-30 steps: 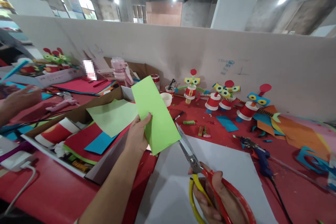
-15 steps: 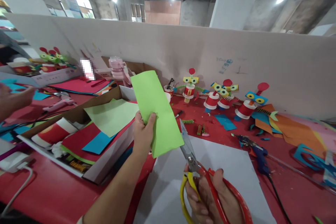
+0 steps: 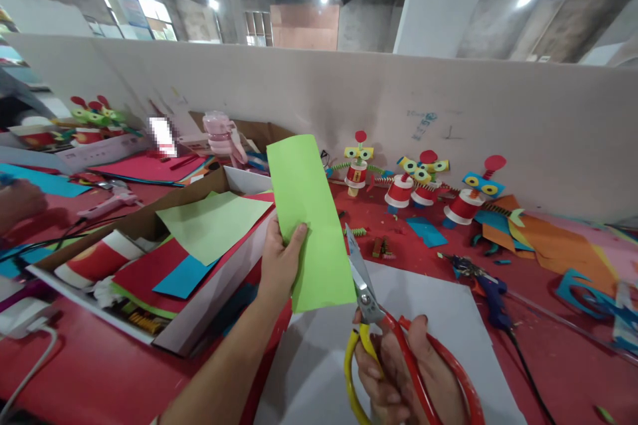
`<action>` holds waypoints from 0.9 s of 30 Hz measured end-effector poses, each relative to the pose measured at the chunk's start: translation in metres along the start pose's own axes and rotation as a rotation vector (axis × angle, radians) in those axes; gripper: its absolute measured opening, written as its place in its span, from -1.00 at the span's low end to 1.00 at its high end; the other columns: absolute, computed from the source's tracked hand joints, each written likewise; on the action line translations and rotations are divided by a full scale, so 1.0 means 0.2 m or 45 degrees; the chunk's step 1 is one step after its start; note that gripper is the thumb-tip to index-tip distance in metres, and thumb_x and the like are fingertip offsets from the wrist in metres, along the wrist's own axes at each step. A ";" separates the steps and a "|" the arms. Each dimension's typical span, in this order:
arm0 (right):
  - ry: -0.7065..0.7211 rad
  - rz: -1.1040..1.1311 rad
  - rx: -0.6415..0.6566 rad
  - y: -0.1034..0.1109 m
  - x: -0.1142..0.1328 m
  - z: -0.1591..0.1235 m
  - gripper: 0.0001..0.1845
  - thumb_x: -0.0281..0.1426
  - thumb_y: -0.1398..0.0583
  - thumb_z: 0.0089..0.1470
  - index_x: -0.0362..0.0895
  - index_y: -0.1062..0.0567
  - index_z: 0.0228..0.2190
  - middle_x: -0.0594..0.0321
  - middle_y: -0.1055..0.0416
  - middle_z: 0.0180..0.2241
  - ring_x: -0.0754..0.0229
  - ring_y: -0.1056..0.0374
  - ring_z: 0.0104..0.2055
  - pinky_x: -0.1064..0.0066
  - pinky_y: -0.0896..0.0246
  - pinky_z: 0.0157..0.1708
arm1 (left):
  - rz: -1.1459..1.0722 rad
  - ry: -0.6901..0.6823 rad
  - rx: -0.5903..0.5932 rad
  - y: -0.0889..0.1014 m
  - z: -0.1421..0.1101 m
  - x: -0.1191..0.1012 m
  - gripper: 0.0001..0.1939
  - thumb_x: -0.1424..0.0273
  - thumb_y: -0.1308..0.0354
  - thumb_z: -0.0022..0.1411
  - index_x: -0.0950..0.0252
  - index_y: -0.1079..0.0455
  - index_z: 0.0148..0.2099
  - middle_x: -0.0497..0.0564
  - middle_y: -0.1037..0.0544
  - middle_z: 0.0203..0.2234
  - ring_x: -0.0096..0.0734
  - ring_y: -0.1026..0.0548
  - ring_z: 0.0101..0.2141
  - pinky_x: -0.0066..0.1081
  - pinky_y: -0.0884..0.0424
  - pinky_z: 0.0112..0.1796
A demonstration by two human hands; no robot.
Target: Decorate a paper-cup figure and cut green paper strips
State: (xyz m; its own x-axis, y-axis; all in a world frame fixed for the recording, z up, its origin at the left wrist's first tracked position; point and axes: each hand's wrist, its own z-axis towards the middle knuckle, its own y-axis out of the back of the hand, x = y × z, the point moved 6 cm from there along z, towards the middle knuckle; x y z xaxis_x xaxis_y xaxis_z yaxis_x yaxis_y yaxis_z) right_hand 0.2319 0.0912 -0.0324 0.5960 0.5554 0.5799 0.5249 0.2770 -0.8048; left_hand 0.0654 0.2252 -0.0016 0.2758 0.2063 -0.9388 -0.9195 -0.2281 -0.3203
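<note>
A strip of bright green paper (image 3: 314,226) is pinched between the thumb and fingers of my left hand (image 3: 282,255), held up above the table. My right hand (image 3: 403,372) grips scissors (image 3: 366,299) with one red and one yellow handle. Their blades point up and away, beside the paper's lower right corner; whether the blades touch the paper I cannot tell. Below both hands lies a large white sheet (image 3: 423,319) on the red table.
A box (image 3: 199,319) of coloured paper and a paper cup stands at left. Several paper-cup figures (image 3: 399,192) line the back partition. A blue glue gun (image 3: 493,302) with its cord and orange paper (image 3: 563,246) lie right. Another person's hand (image 3: 22,206) shows far left.
The green paper in my left hand has shifted slightly right and stands more upright. The scissors have moved a little right and down. The other person's hand has moved left and down.
</note>
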 end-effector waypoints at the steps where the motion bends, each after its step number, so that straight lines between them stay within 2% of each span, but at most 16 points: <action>1: 0.000 -0.021 0.003 -0.01 0.00 0.00 -0.28 0.27 -0.04 0.00 -0.16 -0.43 -0.35 0.36 -0.19 -0.47 0.48 0.08 -0.60 0.65 0.18 -0.69 | 0.001 0.011 0.028 -0.01 -0.01 0.00 -0.57 0.27 -0.28 0.11 0.16 -0.30 0.02 0.00 -0.58 -0.11 -0.34 -0.56 -0.21 -0.41 -0.49 -0.21; 4: -0.007 -0.060 0.036 -0.02 0.01 0.01 -0.25 0.30 -0.04 -0.03 -0.19 -0.40 -0.45 0.38 -0.14 -0.52 0.48 0.09 -0.62 0.64 0.17 -0.71 | -0.015 0.061 0.067 -0.03 -0.04 0.02 -0.58 0.25 -0.28 0.12 0.16 -0.31 0.01 -0.01 -0.59 -0.14 -0.34 -0.57 -0.25 -0.40 -0.50 -0.24; 9: -0.008 -0.089 0.100 -0.03 0.02 0.01 -0.22 0.34 -0.02 -0.07 -0.18 -0.39 -0.47 0.42 -0.10 -0.60 0.47 0.12 -0.66 0.63 0.18 -0.74 | -0.053 0.086 0.002 -0.01 -0.02 0.02 -0.57 0.29 -0.31 0.08 0.16 -0.31 0.00 -0.01 -0.59 -0.14 -0.34 -0.58 -0.25 -0.42 -0.51 -0.25; 14: 0.076 -0.084 0.049 -0.02 0.05 0.00 -0.28 0.30 -0.05 -0.04 -0.16 -0.39 -0.46 0.35 -0.22 -0.50 0.47 0.06 -0.62 0.66 0.15 -0.74 | -0.177 0.122 0.038 -0.02 -0.02 0.00 -0.52 0.30 -0.33 0.06 0.13 -0.29 0.02 0.00 -0.59 -0.09 -0.34 -0.60 -0.27 -0.39 -0.53 -0.26; 20: 0.133 -0.090 0.040 -0.02 0.05 0.01 -0.33 0.25 -0.08 -0.01 -0.14 -0.42 -0.41 0.32 -0.28 -0.46 0.47 0.00 -0.62 0.64 0.04 -0.72 | -0.184 0.258 0.158 -0.07 -0.08 0.04 -0.42 0.29 -0.38 0.01 0.13 -0.30 0.08 0.00 -0.62 -0.15 -0.30 -0.61 -0.33 -0.36 -0.55 -0.29; 23: 0.144 -0.065 0.038 -0.02 0.06 0.01 -0.32 0.26 -0.08 -0.02 -0.14 -0.45 -0.37 0.33 -0.28 -0.47 0.46 0.00 -0.63 0.64 0.05 -0.73 | -0.155 0.236 0.178 -0.08 -0.08 0.04 -0.37 0.29 -0.38 0.00 0.13 -0.30 0.12 -0.01 -0.62 -0.18 -0.32 -0.60 -0.36 -0.38 -0.55 -0.32; 27: 0.152 -0.075 0.043 -0.03 0.07 0.00 -0.28 0.27 -0.08 -0.04 -0.17 -0.48 -0.39 0.30 -0.27 -0.46 0.47 0.01 -0.63 0.65 0.10 -0.74 | -0.149 0.230 0.152 -0.06 -0.07 0.03 -0.42 0.29 -0.38 -0.01 0.15 -0.32 0.08 0.00 -0.62 -0.18 -0.34 -0.60 -0.39 -0.40 -0.55 -0.34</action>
State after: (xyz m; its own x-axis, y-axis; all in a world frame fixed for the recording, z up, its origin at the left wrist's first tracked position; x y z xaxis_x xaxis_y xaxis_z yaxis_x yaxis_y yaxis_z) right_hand 0.2372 0.0979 -0.0195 0.6335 0.4409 0.6358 0.5416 0.3342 -0.7713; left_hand 0.0822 0.2159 -0.0052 0.4179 0.0490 -0.9072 -0.9021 -0.0960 -0.4207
